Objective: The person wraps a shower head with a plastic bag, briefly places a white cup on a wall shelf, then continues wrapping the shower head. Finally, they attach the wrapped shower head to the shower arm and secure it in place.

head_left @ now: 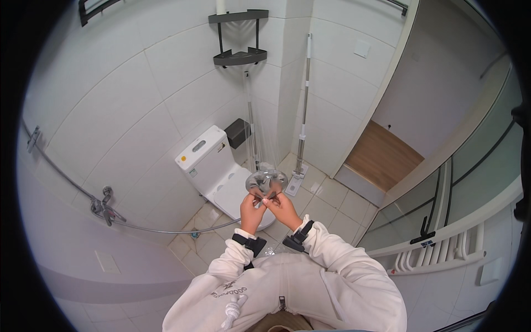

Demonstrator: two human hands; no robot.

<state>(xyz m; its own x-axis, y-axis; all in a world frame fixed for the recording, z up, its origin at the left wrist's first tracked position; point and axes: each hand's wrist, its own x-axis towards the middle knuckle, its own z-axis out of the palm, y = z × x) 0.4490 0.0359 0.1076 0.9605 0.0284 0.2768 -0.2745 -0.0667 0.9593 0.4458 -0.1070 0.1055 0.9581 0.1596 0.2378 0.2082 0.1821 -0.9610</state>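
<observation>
Out in front of my body I hold a round chrome shower head (265,180) in both hands. My left hand (253,212) is closed at its near side, with the thumb and fingers pressed against it. Opposite, my right hand (282,209) grips the same piece, and the two thumbs nearly meet. Thin streams of water (260,130) show beyond the shower head. A chrome shower hose (182,230) runs from the wall mixer (105,207) to my left hand. The handle is mostly hidden by my fingers.
A white toilet (202,149) stands ahead to the left, beside a dark bin (238,133). One mop (303,119) leans in the corner under a dark corner shelf (240,55). At right are an open doorway (398,133), a glass door (470,155) and a white towel radiator (437,255).
</observation>
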